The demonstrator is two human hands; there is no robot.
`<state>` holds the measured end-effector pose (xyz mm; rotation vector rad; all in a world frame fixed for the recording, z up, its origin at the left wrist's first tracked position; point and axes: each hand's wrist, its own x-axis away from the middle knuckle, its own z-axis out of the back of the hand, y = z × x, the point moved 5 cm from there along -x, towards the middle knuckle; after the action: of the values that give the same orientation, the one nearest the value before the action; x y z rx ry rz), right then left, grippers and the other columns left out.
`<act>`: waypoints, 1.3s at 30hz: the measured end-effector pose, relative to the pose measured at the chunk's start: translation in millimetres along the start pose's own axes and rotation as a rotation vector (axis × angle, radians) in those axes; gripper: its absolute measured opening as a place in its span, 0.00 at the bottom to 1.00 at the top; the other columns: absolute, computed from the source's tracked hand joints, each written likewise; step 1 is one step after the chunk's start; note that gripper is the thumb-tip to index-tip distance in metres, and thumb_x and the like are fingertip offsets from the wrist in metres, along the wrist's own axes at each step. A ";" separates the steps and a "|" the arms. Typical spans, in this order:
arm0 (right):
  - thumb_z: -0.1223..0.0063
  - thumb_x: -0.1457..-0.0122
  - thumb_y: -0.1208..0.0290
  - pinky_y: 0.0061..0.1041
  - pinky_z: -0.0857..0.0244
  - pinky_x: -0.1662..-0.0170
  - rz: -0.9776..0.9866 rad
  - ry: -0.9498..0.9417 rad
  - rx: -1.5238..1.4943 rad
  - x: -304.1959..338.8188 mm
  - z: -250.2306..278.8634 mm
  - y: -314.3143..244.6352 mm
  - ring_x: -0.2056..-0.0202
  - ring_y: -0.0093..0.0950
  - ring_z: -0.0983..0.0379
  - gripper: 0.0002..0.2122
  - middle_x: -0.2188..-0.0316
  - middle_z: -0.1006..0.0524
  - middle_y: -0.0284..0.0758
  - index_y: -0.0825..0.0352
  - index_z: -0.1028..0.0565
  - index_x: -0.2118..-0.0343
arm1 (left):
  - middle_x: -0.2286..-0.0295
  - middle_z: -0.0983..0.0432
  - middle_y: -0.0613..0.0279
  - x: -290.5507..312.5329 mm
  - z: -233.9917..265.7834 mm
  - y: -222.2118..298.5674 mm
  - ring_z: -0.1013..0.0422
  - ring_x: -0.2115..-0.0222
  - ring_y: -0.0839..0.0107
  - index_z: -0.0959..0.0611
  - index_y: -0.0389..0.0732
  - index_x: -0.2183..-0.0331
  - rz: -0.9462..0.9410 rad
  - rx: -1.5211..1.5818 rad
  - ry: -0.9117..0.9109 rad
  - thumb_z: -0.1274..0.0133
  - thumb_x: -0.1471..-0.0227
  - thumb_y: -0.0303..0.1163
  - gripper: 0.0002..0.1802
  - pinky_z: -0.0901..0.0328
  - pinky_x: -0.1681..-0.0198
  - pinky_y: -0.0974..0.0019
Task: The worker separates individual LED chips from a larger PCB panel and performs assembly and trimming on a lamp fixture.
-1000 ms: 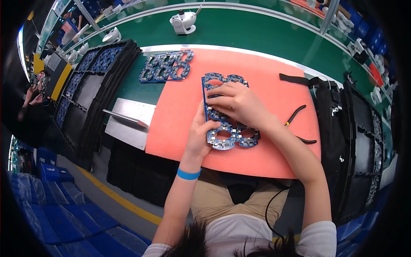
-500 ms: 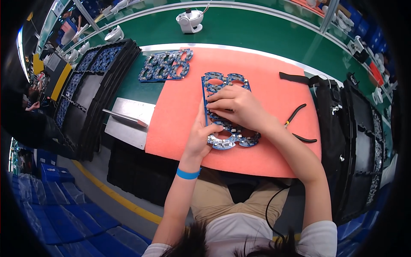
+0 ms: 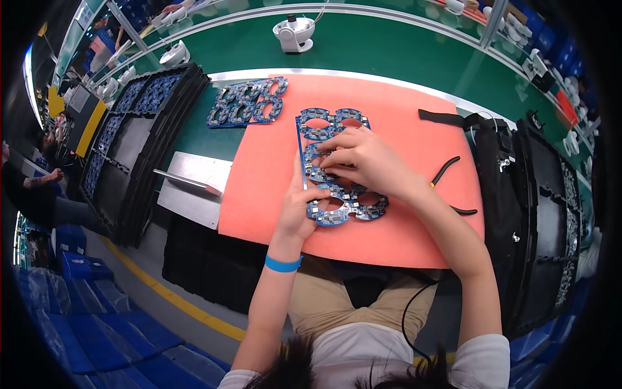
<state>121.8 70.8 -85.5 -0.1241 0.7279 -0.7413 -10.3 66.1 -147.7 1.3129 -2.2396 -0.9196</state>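
A blue circuit board panel (image 3: 317, 174), made of several joined ring-shaped boards, is held over a salmon-pink foam mat (image 3: 414, 117). My left hand (image 3: 298, 211) grips its lower left edge, thumb on top and the other fingers hidden underneath. My right hand (image 3: 369, 162) bends over the middle rings, its fingers closed on a board there; the thumb and part of the rings are hidden. To the right, pliers (image 3: 445, 170) with black handles lie on the mat, partly behind my right forearm. Another board panel (image 3: 245, 104) lies at the far left, overlapping the mat's edge.
A metal plate with an upright blade (image 3: 194, 194) stands left of the mat. Black trays (image 3: 146, 146) of boards are stacked farther left, with more black trays (image 3: 551, 194) at right. A white device (image 3: 295, 35) stands at the back. Another person's hand (image 3: 55, 175) shows far left.
The panel and both hands have shifted slightly left. My right fingers remain on the middle rings. At far left, another person's arm has come further into view.
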 end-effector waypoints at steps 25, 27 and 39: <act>0.40 0.51 0.76 0.30 0.28 0.59 -0.121 0.018 0.019 14.6 17.5 21.5 0.63 0.35 0.22 0.09 0.62 0.20 0.37 0.68 0.21 0.65 | 0.42 0.45 0.48 3.0 4.2 -0.9 0.39 0.44 0.55 0.54 0.55 0.35 0.028 0.106 0.038 0.62 0.59 0.07 0.52 0.40 0.40 0.51; 0.41 0.51 0.76 0.31 0.28 0.59 -0.071 -0.016 0.115 13.6 12.4 18.2 0.63 0.35 0.23 0.08 0.64 0.21 0.36 0.68 0.21 0.66 | 0.42 0.45 0.48 3.2 5.1 -1.3 0.39 0.44 0.56 0.54 0.54 0.36 0.028 0.112 0.055 0.62 0.59 0.07 0.52 0.40 0.39 0.51; 0.41 0.52 0.75 0.30 0.28 0.63 -0.136 -0.124 -0.005 15.5 13.4 19.2 0.65 0.34 0.23 0.06 0.66 0.21 0.35 0.67 0.23 0.70 | 0.45 0.41 0.48 0.7 9.6 -3.5 0.37 0.45 0.55 0.50 0.46 0.37 0.024 0.101 0.047 0.62 0.60 0.08 0.47 0.38 0.41 0.52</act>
<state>149.3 73.1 -90.9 -0.2234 0.6076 -0.8539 -14.3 67.6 -157.0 1.3330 -2.2868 -0.7682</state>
